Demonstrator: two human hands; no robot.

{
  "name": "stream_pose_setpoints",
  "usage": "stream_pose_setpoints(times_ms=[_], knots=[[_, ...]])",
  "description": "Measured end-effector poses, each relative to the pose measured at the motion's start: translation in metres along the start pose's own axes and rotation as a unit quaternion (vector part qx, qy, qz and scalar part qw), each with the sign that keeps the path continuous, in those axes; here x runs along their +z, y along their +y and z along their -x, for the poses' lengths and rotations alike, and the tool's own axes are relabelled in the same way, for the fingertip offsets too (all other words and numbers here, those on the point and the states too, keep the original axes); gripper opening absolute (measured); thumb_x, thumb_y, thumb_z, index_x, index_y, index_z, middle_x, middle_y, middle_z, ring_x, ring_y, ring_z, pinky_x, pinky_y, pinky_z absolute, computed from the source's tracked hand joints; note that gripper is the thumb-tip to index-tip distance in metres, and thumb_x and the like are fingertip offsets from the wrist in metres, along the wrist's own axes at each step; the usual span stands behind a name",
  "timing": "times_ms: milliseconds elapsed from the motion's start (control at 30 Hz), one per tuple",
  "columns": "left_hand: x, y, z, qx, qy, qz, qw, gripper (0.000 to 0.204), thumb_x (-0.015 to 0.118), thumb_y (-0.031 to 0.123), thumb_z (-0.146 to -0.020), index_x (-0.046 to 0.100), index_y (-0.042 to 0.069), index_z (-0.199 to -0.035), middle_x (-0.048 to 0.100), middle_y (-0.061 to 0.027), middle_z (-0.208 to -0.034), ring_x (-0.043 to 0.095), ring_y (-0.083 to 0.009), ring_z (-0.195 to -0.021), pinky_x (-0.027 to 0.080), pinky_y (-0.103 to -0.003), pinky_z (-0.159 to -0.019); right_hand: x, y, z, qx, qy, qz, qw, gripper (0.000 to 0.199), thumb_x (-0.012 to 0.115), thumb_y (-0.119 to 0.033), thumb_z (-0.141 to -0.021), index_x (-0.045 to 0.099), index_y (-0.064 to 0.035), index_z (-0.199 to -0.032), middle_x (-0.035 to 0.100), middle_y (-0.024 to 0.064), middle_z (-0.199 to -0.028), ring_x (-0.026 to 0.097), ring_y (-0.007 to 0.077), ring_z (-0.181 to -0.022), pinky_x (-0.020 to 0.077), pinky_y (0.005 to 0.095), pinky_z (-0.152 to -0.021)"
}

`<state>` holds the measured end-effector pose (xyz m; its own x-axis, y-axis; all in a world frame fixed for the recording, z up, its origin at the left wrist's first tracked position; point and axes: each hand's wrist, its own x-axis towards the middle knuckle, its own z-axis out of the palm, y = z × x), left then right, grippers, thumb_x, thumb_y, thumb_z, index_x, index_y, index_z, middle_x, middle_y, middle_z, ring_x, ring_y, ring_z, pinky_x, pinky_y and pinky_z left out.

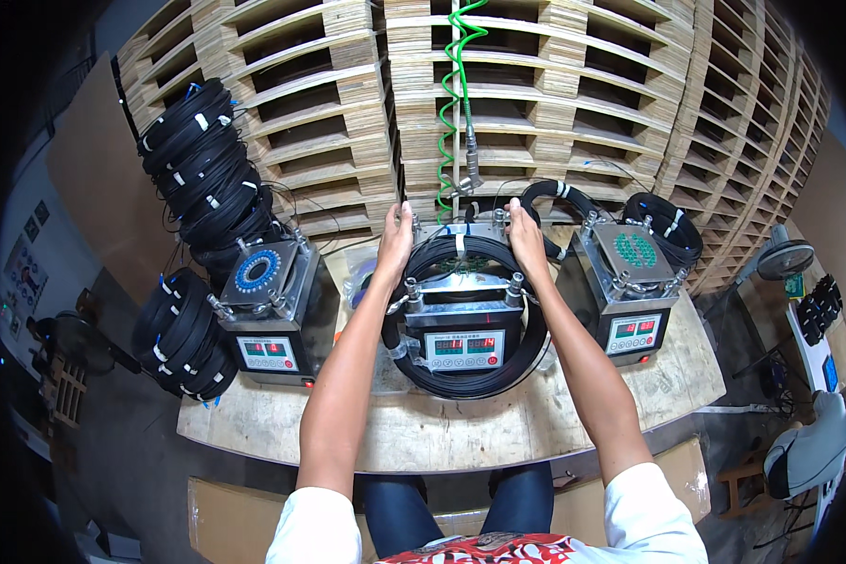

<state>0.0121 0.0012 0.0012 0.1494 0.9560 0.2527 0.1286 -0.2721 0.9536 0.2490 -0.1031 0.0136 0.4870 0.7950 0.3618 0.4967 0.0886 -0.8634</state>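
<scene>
In the middle of the bench a ring of black cable (470, 383), tied with white tape, leans over a metal-topped tester (463, 327) with a lit red and green display. My left hand (397, 242) is at the tester's far left corner, beside a metal clamp post. Mirroring it, my right hand (526, 241) is at the far right corner, with its thumb up near another post (500, 217). Both hands look curled, but their fingers are partly hidden, and what they grip cannot be made out. My forearms pass along either side of the ring.
Similar testers stand left (268, 315) and right (620, 291). Black cable coils are stacked at left (202, 179), and another coil (667, 226) lies behind the right tester. A green spiral air hose (462, 85) hangs before wooden pallets (310, 103). The bench's front edge (442, 467) curves near me.
</scene>
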Motion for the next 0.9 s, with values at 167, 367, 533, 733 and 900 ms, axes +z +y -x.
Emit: stream_pose_setpoints(times_ms=[167,367,533,733,900], knots=[[-0.007,-0.013,-0.010,-0.037,-0.013,0.002,0.999,0.083,0.040,0.068,-0.098,0.041,0.000,-0.148,0.052,-0.0259,-0.142,0.047,-0.0357,-0.136,0.033,-0.040,-0.113,0.003,-0.024,0.013,0.051,-0.010,0.078,0.996,0.067,0.028,-0.062,-0.102,0.060,-0.0088,-0.130,0.064,0.0268,-0.122,0.056,0.0477,-0.118,0.0433,0.0516,-0.099],[-0.004,-0.021,-0.015,-0.048,0.001,-0.042,0.998,0.078,0.038,0.065,-0.101,0.054,-0.005,-0.132,0.061,-0.0112,-0.108,0.053,-0.0177,-0.086,0.045,-0.033,-0.084,0.009,0.006,-0.002,-0.004,-0.016,0.048,0.999,0.066,0.031,-0.059,-0.103,0.058,-0.0052,-0.130,0.065,0.0234,-0.117,0.060,0.0391,-0.105,0.0458,0.0450,-0.092],[-0.005,-0.025,-0.017,-0.076,0.031,-0.036,0.996,0.077,0.042,0.064,-0.100,0.051,-0.003,-0.136,0.060,-0.0102,-0.108,0.053,-0.0169,-0.087,0.046,-0.033,-0.082,0.013,0.026,-0.015,-0.043,0.000,0.007,0.999,0.063,0.035,-0.054,-0.105,0.058,0.0006,-0.127,0.066,0.0163,-0.108,0.062,0.0223,-0.079,0.0489,0.0363,-0.077],[-0.003,-0.024,-0.014,-0.022,-0.007,0.014,1.000,0.074,0.044,0.060,-0.101,0.045,0.000,-0.144,0.056,-0.0109,-0.126,0.053,-0.0160,-0.094,0.045,-0.030,-0.085,0.007,0.006,-0.004,-0.011,0.020,-0.025,0.999,0.060,0.034,-0.053,-0.105,0.060,-0.0011,-0.119,0.066,0.0279,-0.108,0.061,0.0465,-0.108,0.0457,0.0495,-0.091],[-0.003,-0.026,-0.015,-0.008,0.008,-0.015,1.000,0.071,0.044,0.058,-0.102,0.049,-0.003,-0.139,0.059,-0.0074,-0.108,0.052,-0.0146,-0.090,0.044,-0.030,-0.082,0.006,-0.010,0.008,0.000,0.039,0.053,0.998,0.062,0.035,-0.056,-0.103,0.060,-0.0047,-0.126,0.066,0.0289,-0.115,0.059,0.0469,-0.114,0.0455,0.0514,-0.096]])
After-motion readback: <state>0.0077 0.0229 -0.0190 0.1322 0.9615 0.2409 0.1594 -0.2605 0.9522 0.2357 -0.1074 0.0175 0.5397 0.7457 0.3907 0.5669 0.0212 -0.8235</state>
